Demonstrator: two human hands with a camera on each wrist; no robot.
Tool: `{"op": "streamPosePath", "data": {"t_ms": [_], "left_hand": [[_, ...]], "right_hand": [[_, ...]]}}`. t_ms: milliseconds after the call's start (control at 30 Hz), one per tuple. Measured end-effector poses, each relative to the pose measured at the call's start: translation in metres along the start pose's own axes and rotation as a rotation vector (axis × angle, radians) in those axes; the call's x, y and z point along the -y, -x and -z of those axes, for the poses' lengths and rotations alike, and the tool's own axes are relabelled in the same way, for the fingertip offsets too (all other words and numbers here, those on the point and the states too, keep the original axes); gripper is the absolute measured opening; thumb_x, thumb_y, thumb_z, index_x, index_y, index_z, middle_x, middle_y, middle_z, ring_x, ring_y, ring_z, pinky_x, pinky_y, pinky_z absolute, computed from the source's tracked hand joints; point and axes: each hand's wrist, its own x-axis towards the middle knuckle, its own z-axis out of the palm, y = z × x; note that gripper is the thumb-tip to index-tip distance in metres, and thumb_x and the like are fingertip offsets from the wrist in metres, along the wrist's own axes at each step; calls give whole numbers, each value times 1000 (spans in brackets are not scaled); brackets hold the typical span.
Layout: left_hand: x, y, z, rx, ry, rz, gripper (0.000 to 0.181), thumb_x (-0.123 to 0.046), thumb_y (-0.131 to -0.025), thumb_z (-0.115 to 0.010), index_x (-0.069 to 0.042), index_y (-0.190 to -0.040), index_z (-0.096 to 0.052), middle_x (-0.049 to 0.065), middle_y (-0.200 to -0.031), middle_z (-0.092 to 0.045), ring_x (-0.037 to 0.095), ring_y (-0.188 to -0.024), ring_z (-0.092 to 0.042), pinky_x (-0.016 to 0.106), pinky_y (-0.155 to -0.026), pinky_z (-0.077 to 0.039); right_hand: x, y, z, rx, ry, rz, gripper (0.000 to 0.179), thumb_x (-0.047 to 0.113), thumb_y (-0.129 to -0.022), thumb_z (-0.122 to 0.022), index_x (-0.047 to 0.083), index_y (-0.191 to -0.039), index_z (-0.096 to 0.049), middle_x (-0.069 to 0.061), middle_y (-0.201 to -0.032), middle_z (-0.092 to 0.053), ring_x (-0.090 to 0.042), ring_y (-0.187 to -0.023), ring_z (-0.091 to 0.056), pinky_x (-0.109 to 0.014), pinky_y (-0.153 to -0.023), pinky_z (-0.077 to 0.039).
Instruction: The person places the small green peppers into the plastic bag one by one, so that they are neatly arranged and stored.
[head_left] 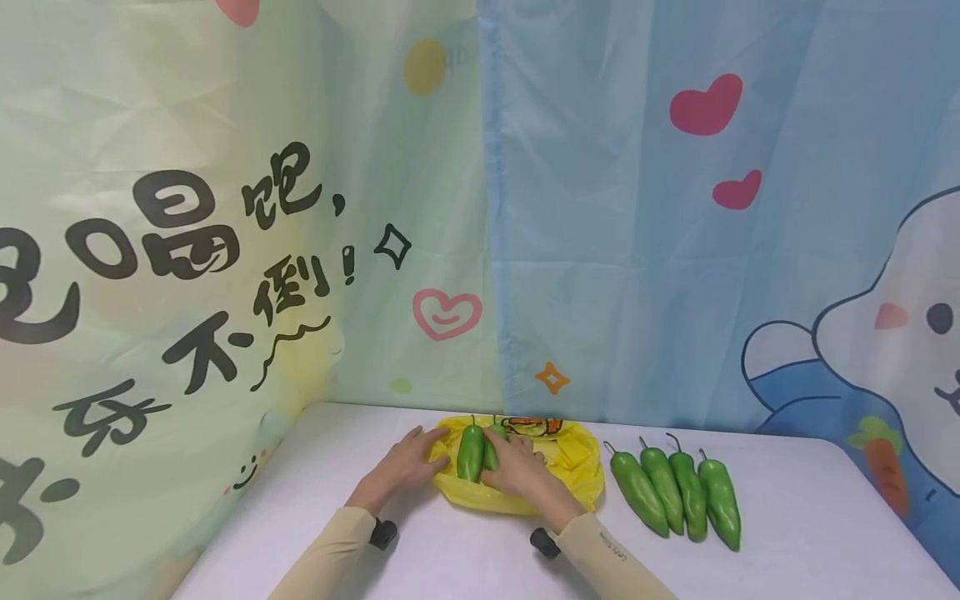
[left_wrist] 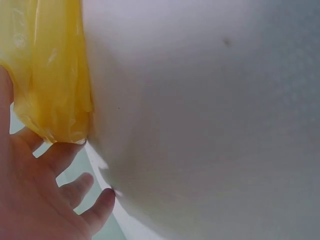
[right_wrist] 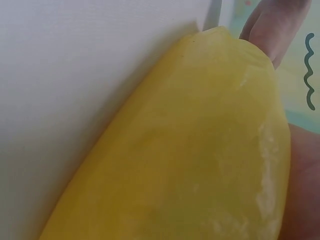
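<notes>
A yellow plastic bag (head_left: 585, 467) lies spread at the table's far side, its opening facing up. Two green peppers, one plainly visible (head_left: 470, 451) and the other (head_left: 491, 457) partly covered by my right hand, lie in it with stems pointing away. My right hand (head_left: 517, 465) reaches over the near rim and grips the second pepper; in the right wrist view the bag's side (right_wrist: 190, 150) hides most of that hand. At the left rim, my left hand (head_left: 411, 458) touches the bag with spread fingers, and the left wrist view shows its fingertips against the yellow film (left_wrist: 55, 75).
Several green peppers (head_left: 675, 492) lie side by side on the white table (head_left: 465, 558), right of the bag. A printed curtain (head_left: 577, 250) hangs behind the table and along its left side. Dark wrist cameras (head_left: 544, 543) sit under both sleeves.
</notes>
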Motion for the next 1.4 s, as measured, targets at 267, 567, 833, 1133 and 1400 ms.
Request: {"op": "streamPosePath", "data": {"t_ms": [267,567,833,1133,1400], "left_hand": [[0,-1,0,-4,0,1,57,-41,-95,-58,-21,-148,-50,15,-151,-51,44,-147,-34,68,-116,-31],[1,-1,1,-1,-3,5,57,-39,-96,-59,-20,-148,-50,16,-152,-51,45,-147,-34,68,-116,-31],[2,-1,0,-1,-8,6,57,-41,-95,-59,-21,-148,-50,14,-152,-51,43,-148,-33,67,-117,-30],[1,-1,-1,-2,-1,-7,57,-40,-96,-59,-21,-148,-49,13,-152,-51,43,-148,-33,69,-116,-29],[-1,0,0,-8,-10,-28,56,-38,-95,-59,-19,-148,-50,14,-149,-53,44,-147,-35,69,-115,-32]], "right_hand": [[-2,0,3,-9,-21,30,78,28,-86,-73,16,-155,-39,-31,-155,-37,-52,-144,-30,-74,-110,-30],[-3,2,9,-13,-43,36,73,30,-89,-73,16,-153,-41,-30,-155,-37,-53,-144,-30,-77,-111,-27],[-8,5,14,-28,-21,43,73,35,-91,-72,15,-154,-40,-29,-155,-37,-54,-144,-30,-78,-110,-27],[-12,13,24,-26,-21,57,76,35,-92,-72,13,-155,-38,-29,-157,-36,-54,-145,-28,-80,-111,-23],[-17,18,31,-31,-9,70,74,35,-91,-72,15,-155,-39,-28,-157,-35,-56,-146,-25,-79,-111,-24]]}}
